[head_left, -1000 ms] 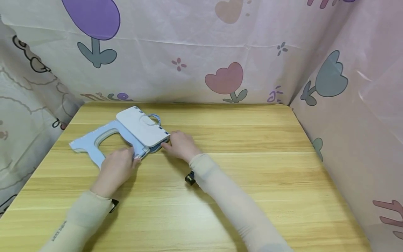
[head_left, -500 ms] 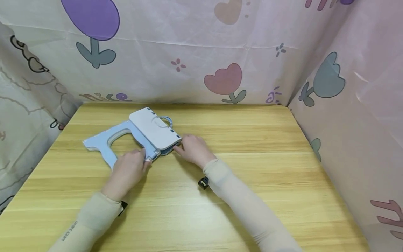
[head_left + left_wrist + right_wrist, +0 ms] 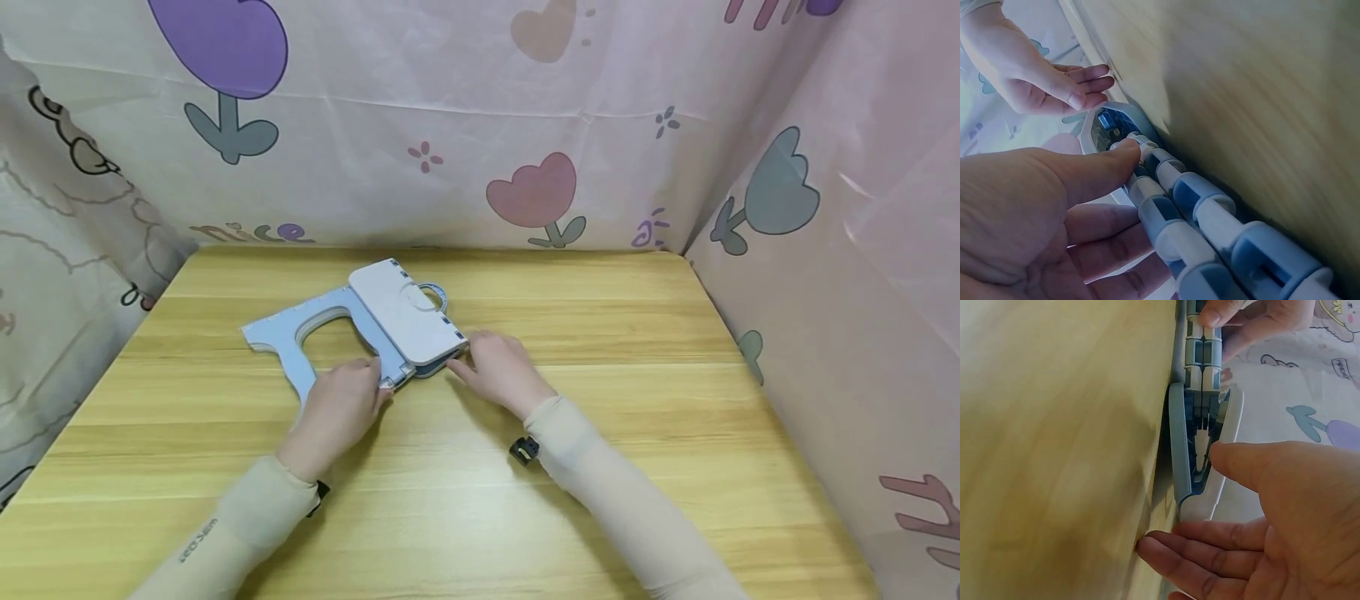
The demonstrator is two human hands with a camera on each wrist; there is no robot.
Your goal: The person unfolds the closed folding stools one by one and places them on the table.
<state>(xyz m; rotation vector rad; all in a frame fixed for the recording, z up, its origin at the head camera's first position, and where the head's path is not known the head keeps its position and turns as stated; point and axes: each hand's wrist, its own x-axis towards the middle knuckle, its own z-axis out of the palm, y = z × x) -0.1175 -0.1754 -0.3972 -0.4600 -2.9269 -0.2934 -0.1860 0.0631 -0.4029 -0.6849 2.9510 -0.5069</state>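
Note:
A blue and white plastic folding stool (image 3: 405,321), folded flat, lies left of the table's middle. Its blue leg panel (image 3: 360,312) has an arched cutout, and a small loop handle (image 3: 435,294) sticks out beyond the white panel. My left hand (image 3: 341,408) grips the front hinged edge. In the left wrist view its thumb lies over the hinge knuckles (image 3: 1191,194), with the fingers on the other side. My right hand (image 3: 498,367) is at the white panel's near right corner, thumb at the edge and fingers fairly straight. Whether those fingers press on the panel is unclear.
The stool lies on a wood-grain table (image 3: 637,400). A printed cloth (image 3: 450,125) rises behind the table's far edge, and similar cloth hangs along the left and right sides. Small black cameras (image 3: 524,450) are worn under both wrists.
The folded stool has slid right across the table, with both hands moving along with it. My left hand has kept its hold on the hinged edge; the right has stayed by the corner.

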